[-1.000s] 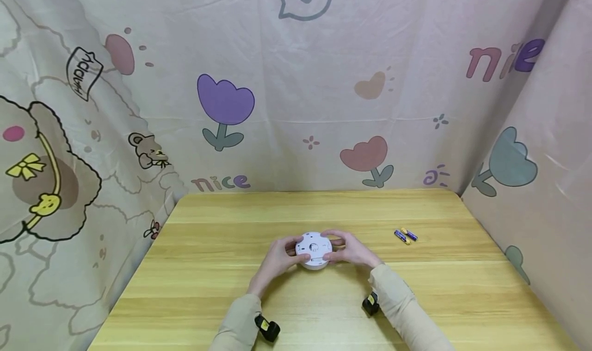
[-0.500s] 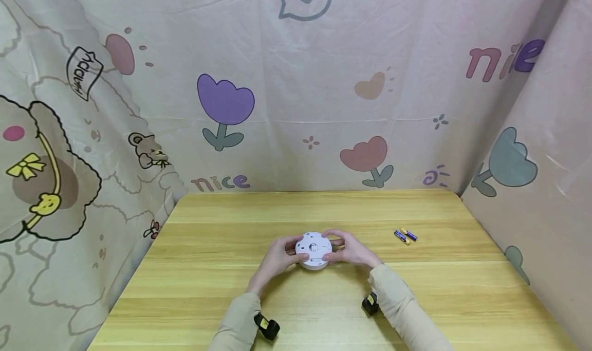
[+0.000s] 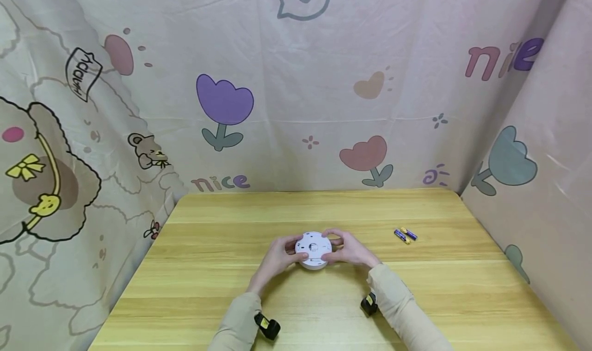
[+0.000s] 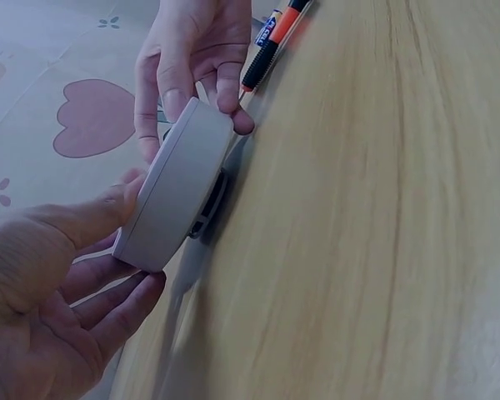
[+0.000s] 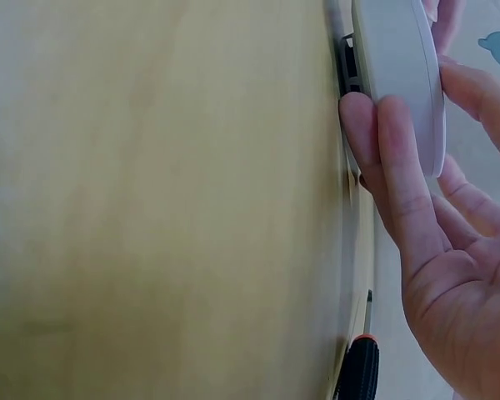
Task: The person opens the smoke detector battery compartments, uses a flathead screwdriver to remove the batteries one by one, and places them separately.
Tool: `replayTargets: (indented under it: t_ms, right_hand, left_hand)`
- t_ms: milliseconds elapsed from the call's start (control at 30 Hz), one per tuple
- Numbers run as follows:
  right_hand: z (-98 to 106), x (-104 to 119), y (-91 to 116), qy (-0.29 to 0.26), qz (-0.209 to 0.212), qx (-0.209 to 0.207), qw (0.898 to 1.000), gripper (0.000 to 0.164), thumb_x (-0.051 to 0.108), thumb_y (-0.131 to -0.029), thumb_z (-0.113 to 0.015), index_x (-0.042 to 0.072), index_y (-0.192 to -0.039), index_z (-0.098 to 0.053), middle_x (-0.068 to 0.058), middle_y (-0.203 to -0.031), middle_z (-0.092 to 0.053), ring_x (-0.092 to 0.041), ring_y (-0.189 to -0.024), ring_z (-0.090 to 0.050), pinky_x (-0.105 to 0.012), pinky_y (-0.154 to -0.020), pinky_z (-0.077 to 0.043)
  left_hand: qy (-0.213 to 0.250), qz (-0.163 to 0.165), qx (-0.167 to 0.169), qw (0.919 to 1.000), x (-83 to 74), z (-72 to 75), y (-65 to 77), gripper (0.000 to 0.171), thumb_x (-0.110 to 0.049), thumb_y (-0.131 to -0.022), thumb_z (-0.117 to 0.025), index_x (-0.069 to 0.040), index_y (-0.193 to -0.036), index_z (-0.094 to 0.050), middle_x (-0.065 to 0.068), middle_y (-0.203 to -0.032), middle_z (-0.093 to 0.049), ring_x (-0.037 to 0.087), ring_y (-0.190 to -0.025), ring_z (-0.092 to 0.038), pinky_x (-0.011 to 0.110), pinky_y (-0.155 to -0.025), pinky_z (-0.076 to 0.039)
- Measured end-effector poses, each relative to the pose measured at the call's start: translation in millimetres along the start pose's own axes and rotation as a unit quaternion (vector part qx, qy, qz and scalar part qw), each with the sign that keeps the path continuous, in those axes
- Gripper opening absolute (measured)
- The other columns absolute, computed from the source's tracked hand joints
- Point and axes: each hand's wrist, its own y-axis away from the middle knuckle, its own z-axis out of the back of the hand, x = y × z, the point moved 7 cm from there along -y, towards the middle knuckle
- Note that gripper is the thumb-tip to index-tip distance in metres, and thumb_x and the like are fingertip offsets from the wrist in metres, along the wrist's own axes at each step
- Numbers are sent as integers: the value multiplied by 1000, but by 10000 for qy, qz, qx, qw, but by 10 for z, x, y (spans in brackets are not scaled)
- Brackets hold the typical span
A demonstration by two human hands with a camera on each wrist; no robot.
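A round white smoke alarm (image 3: 314, 245), with small dark markings and a printed centre on its upper face, is held between both hands over the middle of the wooden table. My left hand (image 3: 277, 256) grips its left side, thumb on the near upper face and fingers round the rim. On the opposite side my right hand (image 3: 351, 251) grips the rim in the same way. The left wrist view shows the alarm's pale side wall (image 4: 179, 187) edge-on, with a dark slotted part facing the table. Two fingers (image 5: 396, 125) of the right hand support the side in the right wrist view.
Blue and yellow batteries (image 3: 401, 236) lie on the table to the right. A screwdriver (image 5: 361, 367) with a black and orange handle lies near the right hand, out of sight in the head view. Printed curtains (image 3: 287, 161) enclose the table's back and sides.
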Motion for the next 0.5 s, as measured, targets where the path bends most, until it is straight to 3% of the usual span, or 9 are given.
replayTargets:
  t_ms: [267,500]
  right_hand:
    - [4,7,-20,68,-43,-54,10000,61,7,-84,-79,3,-137,-49,-42,-136,-53,-27,-79,-76,-38,-73,-65]
    - [-12,-2,-4,-91,-68,62,9999,63,5,-84,-78,1,-139,-46,-42,-138,-51,-26,-79,-76,-39,-74,-66]
  left_hand:
    - [156,41,-23,9999,-15,0,-7,58,-14,-85,-79,5,-136,-57,27,-134,-63,37,-119,-67,39,-101,-57]
    - [145,144,118,9997,-28,-5,-3,63,-14,-82,-83,8,-135,-56,30,-133,-62,39,-118,-67,37,-98,-59]
